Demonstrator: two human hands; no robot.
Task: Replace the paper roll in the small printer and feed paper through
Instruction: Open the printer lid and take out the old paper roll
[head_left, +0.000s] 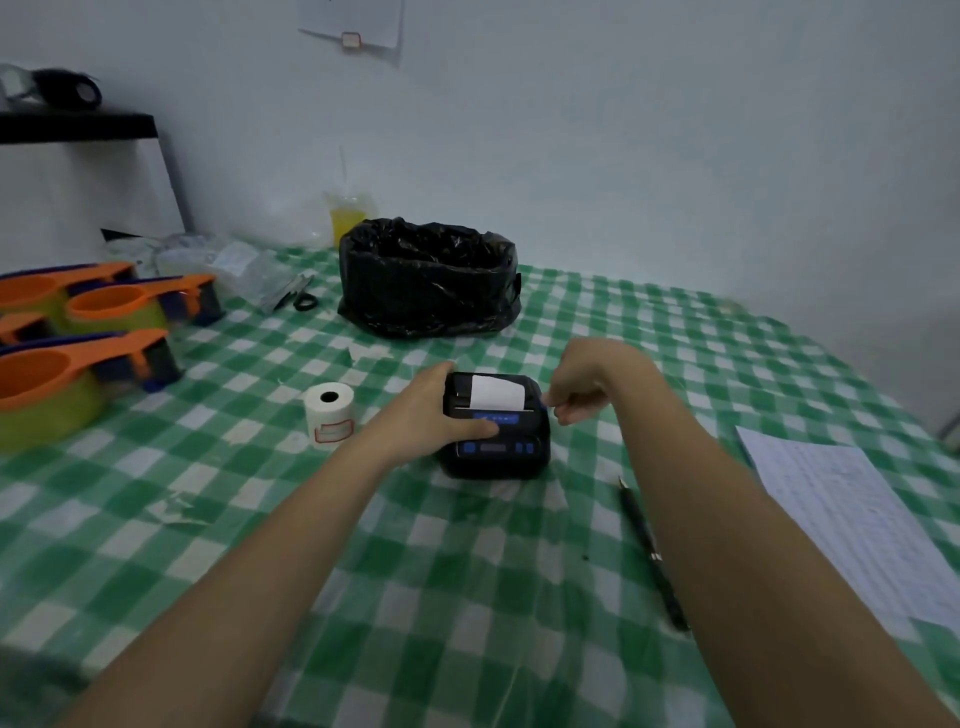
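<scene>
Tablecloth (467, 597), green-and-white check, covered the whole work surface. Items noted on it: black plastic bag (428, 278) at the far middle, open-topped; cup of yellow drink (349, 218) with a straw behind it; scissors (300, 300) beside clear wrappings to the far left; stacked orange-and-green containers (78, 332) along the left edge; black pen (652, 551) lying near the right forearm; printed paper sheet (852, 525) at the right edge.

Small black printer (496, 423) sat at the centre, white paper (496, 392) showing at its top opening. Spare paper roll (330, 414) stood on end just left of it, apart from the printer, nothing lying between them.

Left hand (431, 410) lay against the printer's left side, fingers loosely spread, thumb pressed across the blue strip on top. Right hand (587, 387) hovered at the printer's right edge, fingers curled in, tips pinched near a blue part at the corner; whether they gripped it could not be told.
</scene>
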